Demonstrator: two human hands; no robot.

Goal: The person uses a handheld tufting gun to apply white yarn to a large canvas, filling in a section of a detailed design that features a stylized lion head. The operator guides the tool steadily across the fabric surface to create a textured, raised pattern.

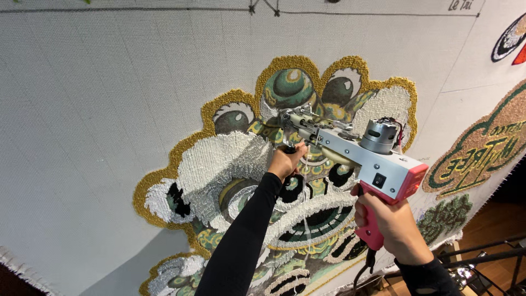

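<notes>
We have a pink-and-silver metal tufting gun lying across the centre of the frame, its long axis running from the pink grip at lower right up and leftward to the needle end at the cloth. Our right hand is wrapped fully around the pink pistol handle at the low end, fingers closed tight on it. Our left hand, at the end of a black sleeve, is curled shut around the small black front knob just below the needle head, so it sits nearer the working tip, while the right hand carries the rear. The needle end meets the cloth just right of upper centre, beside the green-and-gold rounded shapes.

The stretched grey woven backing cloth fills the left and top of the frame, flat and finely ribbed. On it is a tufted lion-mask design, its loops nubbly and raised: a mustard-gold border, thick white pile, dark green and black ovals. A round silver motor stands on top of the gun's body with thin wires at its side. A black cord hangs from the handle at lower right. A second tufted patch in green and gold lies at the right edge.
</notes>
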